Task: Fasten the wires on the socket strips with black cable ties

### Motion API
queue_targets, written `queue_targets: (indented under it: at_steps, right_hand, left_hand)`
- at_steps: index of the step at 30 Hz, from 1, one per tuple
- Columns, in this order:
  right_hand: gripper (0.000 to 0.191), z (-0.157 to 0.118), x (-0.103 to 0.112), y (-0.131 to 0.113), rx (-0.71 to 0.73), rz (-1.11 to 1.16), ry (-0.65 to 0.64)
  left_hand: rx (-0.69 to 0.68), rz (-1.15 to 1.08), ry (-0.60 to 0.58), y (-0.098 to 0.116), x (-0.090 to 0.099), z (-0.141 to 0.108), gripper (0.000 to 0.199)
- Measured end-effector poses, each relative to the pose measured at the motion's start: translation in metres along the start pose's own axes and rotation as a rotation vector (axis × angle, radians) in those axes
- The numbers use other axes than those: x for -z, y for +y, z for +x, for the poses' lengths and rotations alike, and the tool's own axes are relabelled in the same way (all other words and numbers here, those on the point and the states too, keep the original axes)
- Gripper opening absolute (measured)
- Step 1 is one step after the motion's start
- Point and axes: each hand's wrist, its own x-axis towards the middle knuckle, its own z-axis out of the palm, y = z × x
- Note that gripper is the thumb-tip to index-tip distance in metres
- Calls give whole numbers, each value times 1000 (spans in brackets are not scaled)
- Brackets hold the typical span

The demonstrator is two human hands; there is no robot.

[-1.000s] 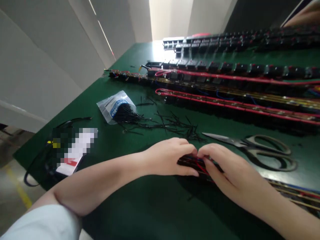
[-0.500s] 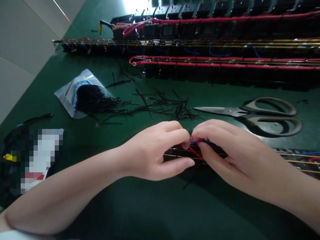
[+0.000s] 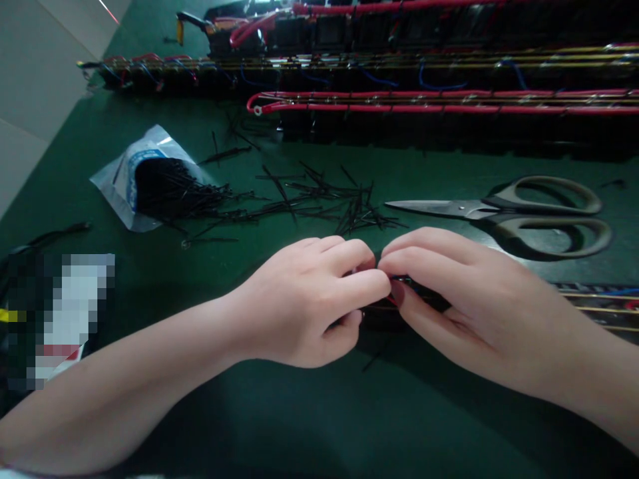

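Both hands meet over a long dark strip (image 3: 594, 307) with brass-coloured rails and wires, near the middle of the view. My right hand (image 3: 464, 299) pinches thumb against fingers at a thin red wire (image 3: 392, 301); the exact grip is partly hidden. My left hand (image 3: 309, 299) is closed, its index finger stretched to the right fingertips and its other fingers curled. What it holds, if anything, is hidden behind the fingers. Much of the strip lies under both hands.
Scissors (image 3: 469, 209) lie beyond my right hand. Loose black cable ties (image 3: 359, 206) spill from a clear plastic bag (image 3: 112, 179). Wired strips with red cables (image 3: 424, 108) stretch across the back. A blurred-out white item (image 3: 72, 299) lies at left, on the green tabletop (image 3: 309, 426).
My left thumb, stretched out before, is now tucked under, and the left index finger reaches to the right fingertips. The right hand keeps its pinch. The view has shifted slightly, raising the background strips.
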Motion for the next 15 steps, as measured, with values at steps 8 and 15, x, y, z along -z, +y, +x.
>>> queue_targets:
  at_steps: [8, 15]
  right_hand:
    - [15, 0, 1, 1, 12, 16, -5]
    - [17, 0, 0, 2, 9, 27, 29]
  left_hand:
    - [-62, -12, 100, -3, -1, 1, 19]
    - [82, -239, 222, -6, -1, 0, 8]
